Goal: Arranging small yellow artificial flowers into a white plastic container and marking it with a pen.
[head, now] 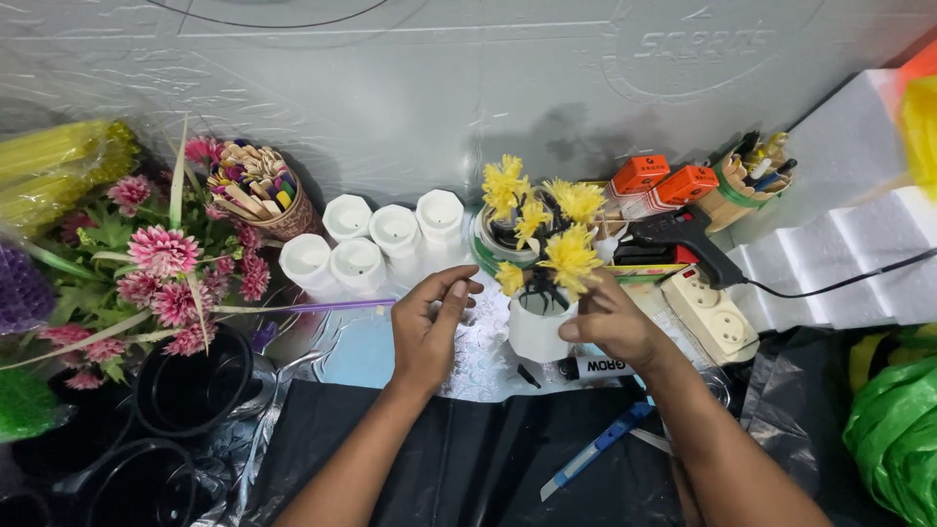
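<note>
Right hand [610, 322] clasps small white pot [539, 330] from its right side, upright, centre of table. Left hand [429, 327], fingers curled and empty, hovers just left of it. Yellow flowers [547, 229] rise vertically from the pot. Blue cutter [595, 451] lies nearer.

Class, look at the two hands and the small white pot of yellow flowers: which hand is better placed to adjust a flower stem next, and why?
Probably the left hand: it hovers free beside the white pot, fingers pinched. The right hand grips the pot under the yellow flowers, steadying it.
</note>
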